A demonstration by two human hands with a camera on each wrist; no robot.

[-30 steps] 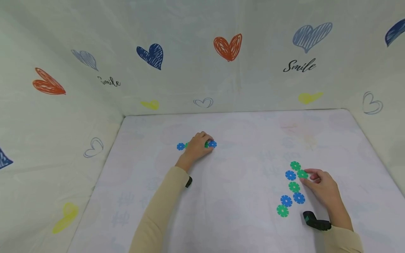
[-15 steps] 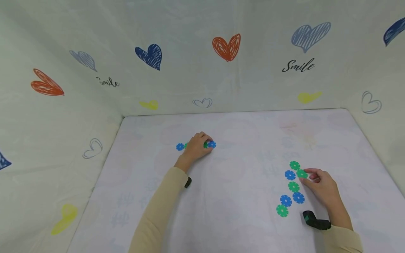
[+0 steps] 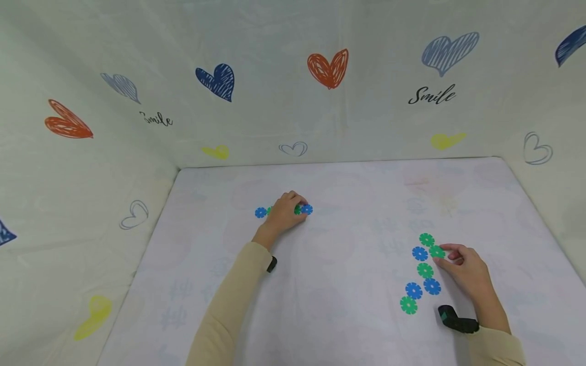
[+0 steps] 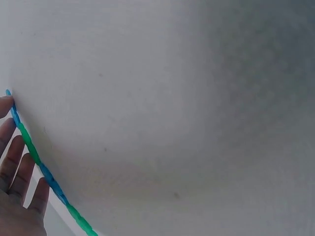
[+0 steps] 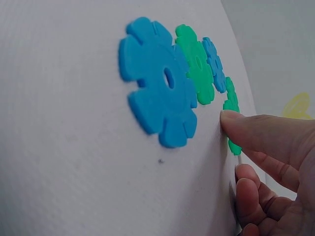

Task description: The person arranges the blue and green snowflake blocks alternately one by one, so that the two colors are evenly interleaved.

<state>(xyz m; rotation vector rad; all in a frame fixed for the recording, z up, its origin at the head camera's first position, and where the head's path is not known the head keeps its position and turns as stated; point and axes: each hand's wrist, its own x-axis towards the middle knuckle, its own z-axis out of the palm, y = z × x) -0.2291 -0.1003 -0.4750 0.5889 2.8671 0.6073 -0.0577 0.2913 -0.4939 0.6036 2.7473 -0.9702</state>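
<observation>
My left hand (image 3: 285,211) lies over a row of notched plastic building discs at the back left. Its thumb and forefinger sit on either side of the blue end disc (image 3: 308,209). Another blue disc (image 3: 260,212) shows at the row's left end; the palm hides the middle. In the left wrist view, fingertips touch the edge of this blue-and-green row (image 4: 30,142). My right hand (image 3: 469,269) pinches a green disc (image 3: 437,251) between thumb and forefinger, flat on the table. Beside it lie a green disc (image 3: 427,239) and a blue disc (image 3: 419,253).
Nearer the front lie a green disc (image 3: 425,270), two blue discs (image 3: 414,291) and another green disc (image 3: 409,305). A white cover lies over the table (image 3: 348,284). Fabric walls (image 3: 274,112) with printed hearts enclose its back and sides. A black wrist camera (image 3: 458,321) sits below my right hand.
Between one second and half a second ago the head view shifted very slightly. Neither hand nor any disc has visibly moved on the table.
</observation>
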